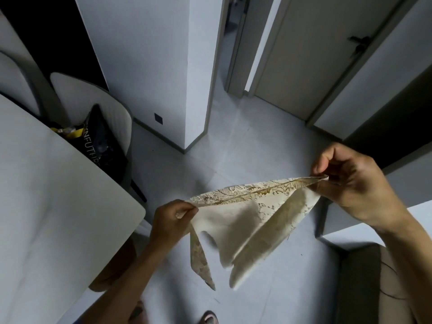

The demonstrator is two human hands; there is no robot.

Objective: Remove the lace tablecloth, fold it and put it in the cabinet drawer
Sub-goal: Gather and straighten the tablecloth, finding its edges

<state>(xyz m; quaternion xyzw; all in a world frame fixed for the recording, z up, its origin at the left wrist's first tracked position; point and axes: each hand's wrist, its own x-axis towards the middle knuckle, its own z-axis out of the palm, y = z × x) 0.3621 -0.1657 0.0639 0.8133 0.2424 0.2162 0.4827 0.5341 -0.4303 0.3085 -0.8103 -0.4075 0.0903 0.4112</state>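
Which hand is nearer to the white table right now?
Left. The left hand pinches the lace tablecloth just beside the white table; the right hand pinches its far end.

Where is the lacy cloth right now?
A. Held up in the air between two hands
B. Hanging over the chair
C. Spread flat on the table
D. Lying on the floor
A: the left hand pinches one end of the cloth and the right hand pinches the other, so it hangs stretched between them above the floor, off the table.
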